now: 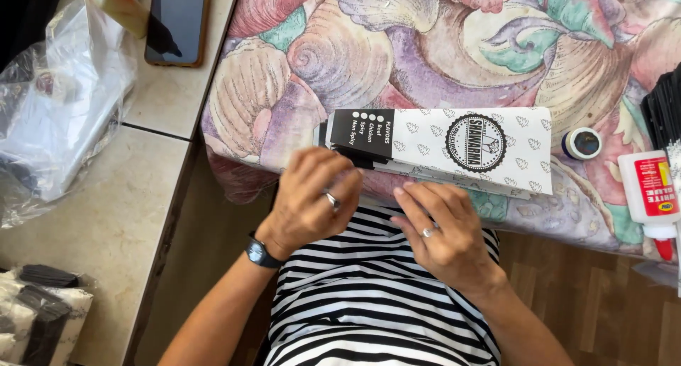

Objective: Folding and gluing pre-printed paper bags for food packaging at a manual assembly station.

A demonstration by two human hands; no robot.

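A long, flat white paper sleeve (pixel 454 150) with a black end panel, a round black emblem and small printed motifs is lying lengthwise along the near edge of the shell-patterned table, its black end pointing left, its lower edge slightly overhanging.

One head-worn view – looking steeply down, close over the seashell-patterned tablecloth's (pixel 440 47) near edge and the wearer's striped lap.
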